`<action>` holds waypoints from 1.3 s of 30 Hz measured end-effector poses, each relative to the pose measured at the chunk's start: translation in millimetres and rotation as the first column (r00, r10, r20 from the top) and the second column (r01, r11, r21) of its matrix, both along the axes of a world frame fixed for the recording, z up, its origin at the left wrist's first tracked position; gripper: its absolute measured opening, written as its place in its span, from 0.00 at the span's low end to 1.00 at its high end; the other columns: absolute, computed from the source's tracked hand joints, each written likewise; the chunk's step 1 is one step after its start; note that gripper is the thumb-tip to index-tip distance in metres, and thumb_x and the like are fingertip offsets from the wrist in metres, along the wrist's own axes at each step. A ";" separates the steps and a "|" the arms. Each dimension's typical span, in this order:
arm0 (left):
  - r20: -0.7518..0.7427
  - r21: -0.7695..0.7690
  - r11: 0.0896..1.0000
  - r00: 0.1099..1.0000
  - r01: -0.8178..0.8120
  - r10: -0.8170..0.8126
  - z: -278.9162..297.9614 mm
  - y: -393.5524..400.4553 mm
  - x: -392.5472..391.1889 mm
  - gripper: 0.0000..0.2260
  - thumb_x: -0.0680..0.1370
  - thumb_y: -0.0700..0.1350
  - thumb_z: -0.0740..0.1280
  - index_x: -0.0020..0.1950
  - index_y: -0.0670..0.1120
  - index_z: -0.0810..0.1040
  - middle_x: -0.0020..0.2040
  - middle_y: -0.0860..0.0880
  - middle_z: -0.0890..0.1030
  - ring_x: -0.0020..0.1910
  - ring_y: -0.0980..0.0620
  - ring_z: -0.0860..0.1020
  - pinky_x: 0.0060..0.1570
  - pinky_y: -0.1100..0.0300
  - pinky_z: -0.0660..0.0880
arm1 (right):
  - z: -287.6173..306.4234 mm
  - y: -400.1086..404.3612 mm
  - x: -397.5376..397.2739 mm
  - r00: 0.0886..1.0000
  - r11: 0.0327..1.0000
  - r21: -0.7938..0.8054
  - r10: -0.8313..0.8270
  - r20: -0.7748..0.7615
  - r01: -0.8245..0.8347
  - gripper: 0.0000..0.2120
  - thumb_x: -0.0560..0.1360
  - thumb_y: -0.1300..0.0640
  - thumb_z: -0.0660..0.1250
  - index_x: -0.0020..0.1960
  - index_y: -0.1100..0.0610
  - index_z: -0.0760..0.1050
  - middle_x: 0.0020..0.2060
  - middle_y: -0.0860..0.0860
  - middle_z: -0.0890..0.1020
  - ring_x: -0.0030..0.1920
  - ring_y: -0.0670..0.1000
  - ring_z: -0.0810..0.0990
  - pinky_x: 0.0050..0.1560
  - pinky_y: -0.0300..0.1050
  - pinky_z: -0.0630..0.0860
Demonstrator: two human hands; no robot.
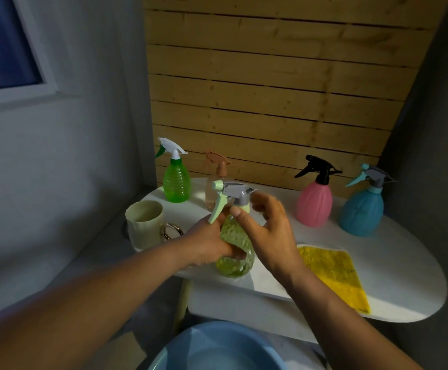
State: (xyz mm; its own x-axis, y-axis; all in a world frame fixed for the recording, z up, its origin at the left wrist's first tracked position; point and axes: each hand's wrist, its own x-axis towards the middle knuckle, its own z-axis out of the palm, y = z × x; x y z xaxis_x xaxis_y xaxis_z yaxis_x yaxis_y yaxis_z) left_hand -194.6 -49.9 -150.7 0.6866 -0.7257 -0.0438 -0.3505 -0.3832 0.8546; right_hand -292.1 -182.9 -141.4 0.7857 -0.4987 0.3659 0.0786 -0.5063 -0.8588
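Head view: your left hand (207,241) wraps the bumpy yellow-green spray bottle (235,252) at the white table (394,252) front edge, while your right hand (268,231), wrist bent, pinches its collar under the grey sprayer head (235,192).

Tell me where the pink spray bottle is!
In the head view the pink spray bottle stands right of centre on the white table, just left of the blue spray bottle.

The left hand (209,244) and the right hand (271,236) are bare, and both forearms (126,284) are bare as far as they show. The right thumb (240,218) carries a short, neatly trimmed nail.
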 end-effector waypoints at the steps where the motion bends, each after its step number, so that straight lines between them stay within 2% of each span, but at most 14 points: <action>1: 0.001 -0.002 1.000 1.000 0.004 -0.004 1.0 -0.2 -0.4 0.33 0.66 0.44 0.84 0.61 0.67 0.71 0.60 0.57 0.83 0.62 0.55 0.80 0.66 0.48 0.77 | 2.0 -1.5 -1.7 0.999 0.999 -0.002 0.052 -0.006 -0.052 0.22 0.77 0.40 0.69 0.68 0.48 0.73 0.61 0.42 0.75 0.62 0.38 0.74 0.56 0.36 0.73; 4: -0.008 -0.004 1.000 1.000 0.024 -0.024 0.5 -0.8 0.0 0.39 0.67 0.44 0.84 0.69 0.66 0.67 0.63 0.58 0.81 0.65 0.55 0.78 0.68 0.48 0.76 | 7.4 -4.0 -1.2 0.988 0.988 -0.025 0.154 0.012 -0.154 0.14 0.81 0.45 0.64 0.63 0.49 0.77 0.61 0.39 0.75 0.62 0.33 0.73 0.62 0.41 0.74; 7: -0.020 0.012 1.000 1.000 0.024 -0.023 2.5 0.1 -2.3 0.40 0.69 0.44 0.83 0.71 0.64 0.65 0.61 0.60 0.80 0.62 0.58 0.78 0.63 0.58 0.76 | 5.9 -6.4 1.8 0.989 0.990 0.003 0.142 0.031 -0.142 0.15 0.80 0.47 0.67 0.63 0.53 0.80 0.60 0.43 0.79 0.62 0.40 0.76 0.64 0.49 0.77; 9: -0.002 0.013 1.000 1.000 0.021 -0.021 2.4 -0.4 -2.9 0.41 0.69 0.44 0.83 0.75 0.62 0.64 0.64 0.60 0.78 0.65 0.56 0.77 0.63 0.58 0.76 | 0.7 -9.7 1.2 0.991 0.992 0.009 0.129 0.022 -0.130 0.15 0.79 0.46 0.70 0.61 0.53 0.80 0.59 0.44 0.81 0.61 0.43 0.79 0.61 0.53 0.78; 11: 0.020 0.012 1.000 0.999 0.026 -0.026 1.3 -1.1 -3.5 0.43 0.68 0.45 0.83 0.76 0.61 0.64 0.65 0.59 0.77 0.67 0.54 0.76 0.66 0.51 0.77 | -3.1 -10.8 -1.8 0.990 0.988 0.060 0.141 0.026 -0.143 0.14 0.78 0.46 0.71 0.60 0.52 0.81 0.57 0.44 0.83 0.59 0.43 0.81 0.59 0.50 0.80; 15: -0.004 0.018 1.000 1.000 -0.002 0.002 -1.3 -2.5 -1.4 0.39 0.66 0.46 0.83 0.73 0.58 0.70 0.61 0.57 0.82 0.63 0.54 0.79 0.65 0.47 0.78 | -2.6 -4.8 2.1 0.996 0.990 0.119 0.070 0.048 -0.076 0.13 0.74 0.49 0.76 0.55 0.52 0.79 0.51 0.44 0.84 0.54 0.38 0.81 0.51 0.31 0.75; 18: -0.033 0.014 1.000 0.999 -0.011 0.012 -2.6 -3.1 0.4 0.35 0.63 0.48 0.84 0.68 0.58 0.75 0.57 0.56 0.84 0.60 0.53 0.82 0.63 0.45 0.79 | -1.2 3.8 8.6 0.999 0.989 0.145 -0.033 0.043 0.026 0.18 0.69 0.48 0.80 0.49 0.50 0.72 0.45 0.45 0.81 0.48 0.43 0.79 0.48 0.39 0.77; 20: -0.035 0.023 1.000 0.999 -0.012 0.013 -3.7 -3.0 1.8 0.34 0.63 0.48 0.84 0.67 0.58 0.75 0.56 0.57 0.85 0.60 0.53 0.82 0.63 0.45 0.79 | -2.8 6.8 10.5 0.998 0.982 0.187 -0.026 0.059 0.015 0.19 0.69 0.48 0.81 0.50 0.51 0.72 0.44 0.47 0.80 0.46 0.46 0.79 0.47 0.46 0.78; 24: -0.014 0.028 1.000 1.000 -0.006 0.006 -0.7 -2.8 0.3 0.34 0.67 0.44 0.83 0.69 0.57 0.75 0.58 0.57 0.84 0.61 0.54 0.81 0.65 0.46 0.78 | -0.2 7.1 9.7 0.999 0.997 0.063 -0.036 0.028 0.034 0.15 0.70 0.44 0.78 0.49 0.50 0.78 0.46 0.48 0.79 0.47 0.44 0.79 0.45 0.43 0.74; 27: 0.005 0.019 1.000 1.000 0.009 -0.009 2.7 -3.5 -3.8 0.34 0.68 0.42 0.83 0.70 0.56 0.74 0.59 0.57 0.83 0.62 0.53 0.80 0.65 0.46 0.77 | 4.8 10.8 11.6 0.990 0.990 0.017 -0.137 -0.041 0.138 0.23 0.66 0.39 0.80 0.50 0.51 0.75 0.48 0.47 0.77 0.48 0.46 0.77 0.45 0.46 0.75; 30: 0.025 -0.013 0.999 0.999 0.040 -0.040 4.3 -2.1 -6.1 0.37 0.69 0.40 0.82 0.73 0.57 0.71 0.61 0.58 0.81 0.62 0.55 0.79 0.63 0.52 0.79 | 4.1 16.3 11.7 0.988 0.989 0.044 -0.140 -0.057 0.143 0.26 0.65 0.35 0.79 0.50 0.49 0.72 0.48 0.48 0.78 0.48 0.47 0.77 0.44 0.46 0.75; 33: 0.049 -0.030 0.998 0.997 0.056 -0.055 4.6 0.0 -5.2 0.38 0.69 0.40 0.82 0.74 0.57 0.69 0.62 0.58 0.80 0.62 0.58 0.79 0.56 0.65 0.80 | -2.6 16.3 5.0 1.000 0.999 0.050 0.001 -0.023 0.000 0.18 0.75 0.36 0.69 0.54 0.49 0.73 0.51 0.45 0.76 0.52 0.43 0.76 0.47 0.41 0.71; 36: 0.067 -0.023 0.999 0.997 0.037 -0.035 2.0 -0.4 -3.6 0.39 0.68 0.44 0.83 0.74 0.59 0.68 0.62 0.58 0.80 0.62 0.58 0.79 0.62 0.56 0.79 | -6.3 11.9 2.3 0.997 0.997 -0.028 0.075 0.028 -0.074 0.12 0.80 0.43 0.65 0.56 0.51 0.76 0.50 0.43 0.75 0.53 0.42 0.76 0.50 0.40 0.70; 39: 0.029 -0.011 1.000 0.999 0.016 -0.016 -0.7 -0.8 -3.6 0.37 0.68 0.46 0.83 0.71 0.59 0.70 0.61 0.59 0.81 0.63 0.55 0.79 0.65 0.47 0.78 | -2.3 9.4 6.4 0.999 0.998 -0.038 -0.053 -0.004 0.053 0.17 0.74 0.43 0.75 0.55 0.51 0.75 0.51 0.45 0.77 0.52 0.43 0.76 0.46 0.39 0.70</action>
